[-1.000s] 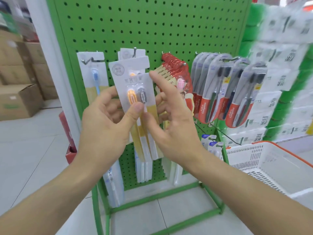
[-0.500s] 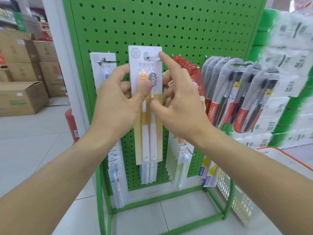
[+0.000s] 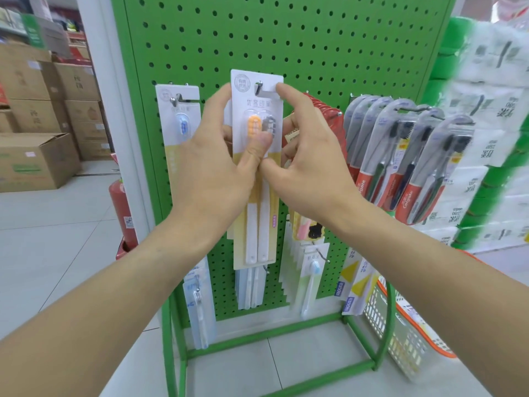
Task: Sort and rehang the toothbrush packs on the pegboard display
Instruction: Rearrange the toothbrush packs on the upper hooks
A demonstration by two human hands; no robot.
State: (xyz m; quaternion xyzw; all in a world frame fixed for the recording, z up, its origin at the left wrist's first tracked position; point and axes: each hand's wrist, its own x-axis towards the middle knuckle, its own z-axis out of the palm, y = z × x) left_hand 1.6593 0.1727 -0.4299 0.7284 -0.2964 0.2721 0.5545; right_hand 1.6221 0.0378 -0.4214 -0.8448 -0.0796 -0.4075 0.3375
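Both hands meet at a white twin toothbrush pack held flat against the green pegboard, near its middle. The left hand grips the pack from its left edge, its fingers curled behind the card and its thumb pressed on the front just under the orange and grey brush heads. The right hand pinches the pack from the right: its forefinger reaches up to the slot cut in the card's top, where a metal peg hook shows through, and its thumb lies on the front at mid-height, touching the left thumb; its other fingers are curled beside the card's right edge. Whether the card already hangs on the hook by its own weight cannot be told. To the left a single blue toothbrush pack hangs on its own hook. Just right of the hands hangs a row of red packs, and beyond them a fan of red and grey Colgate packs. Lower pegs carry more white packs. At bottom right a white basket with an orange rim stands on the floor beside the green frame. Brown cardboard boxes are stacked at far left
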